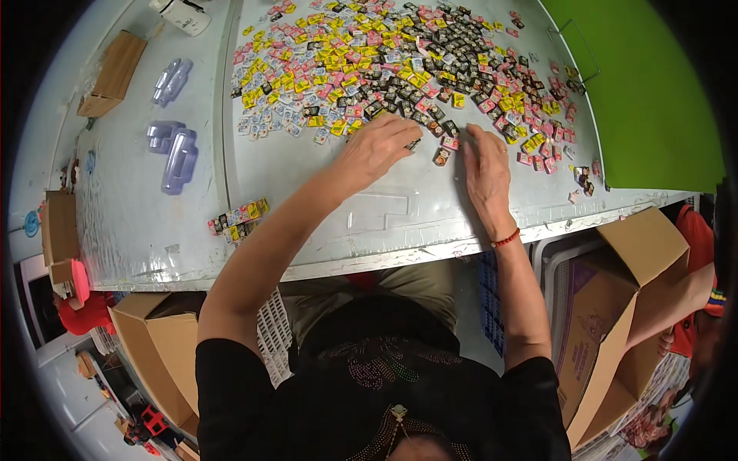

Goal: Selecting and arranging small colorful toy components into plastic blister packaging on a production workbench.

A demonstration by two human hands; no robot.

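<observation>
A wide spread of small flat packets [350, 58] in pink, yellow, black and white covers the far part of the worktable. My left hand [377, 151] is curled at the spread's near edge, its thumb and fingers closed on a small black packet [413, 144], partly hidden. To its right, my right hand [487, 165] rests on the table with its fingers apart and holds nothing. Between the hands lie a pink packet [450, 144] and a dark packet [441, 157]. Just in front of me is a clear plastic tray [377, 211]. Beside my left forearm sits a packet-filled tray [240, 218].
Clear plastic trays [179, 160] and a cardboard box [114, 73] stand on the left tabletop. A white container [181, 15] is farther back. A green panel [653, 92] borders the right side. Open cartons [165, 338] flank me below; another person's arm [676, 303] reaches into the right one.
</observation>
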